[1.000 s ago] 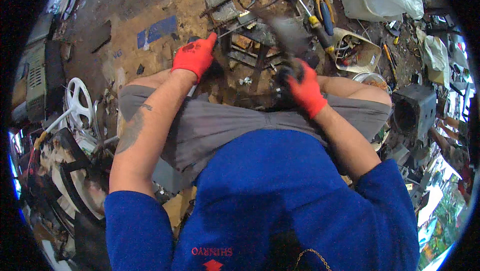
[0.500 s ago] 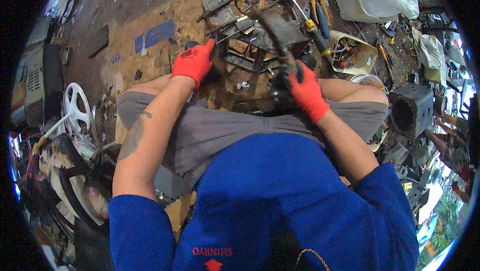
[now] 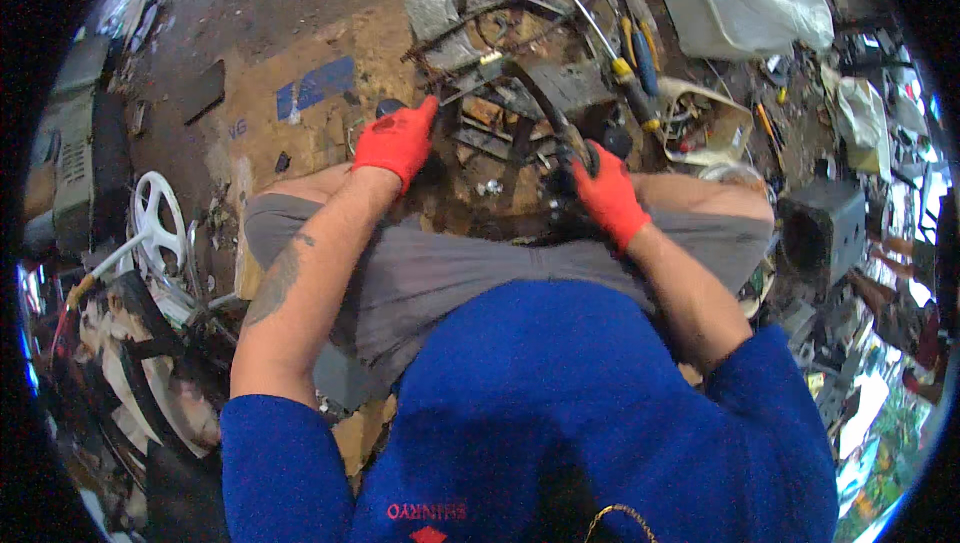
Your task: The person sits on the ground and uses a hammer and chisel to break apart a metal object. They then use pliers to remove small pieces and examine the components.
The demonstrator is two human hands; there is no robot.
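Step in hand, we judge: working a slim metal shaft [image 3: 462,92] toward a small pale piece [image 3: 490,59], far side, near the rough grey ring-shaped casting [image 3: 437,23]; contact unclear. Our left hand [image 3: 393,145] clasps the shaft's near end; our right hand [image 3: 610,191] is wrapped round a dark, curved bar [image 3: 540,100]. Next move calls for steady aim.

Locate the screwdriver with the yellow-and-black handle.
The screwdriver lies right of centre in the head view, beyond the right hand, just left of the cream tub.
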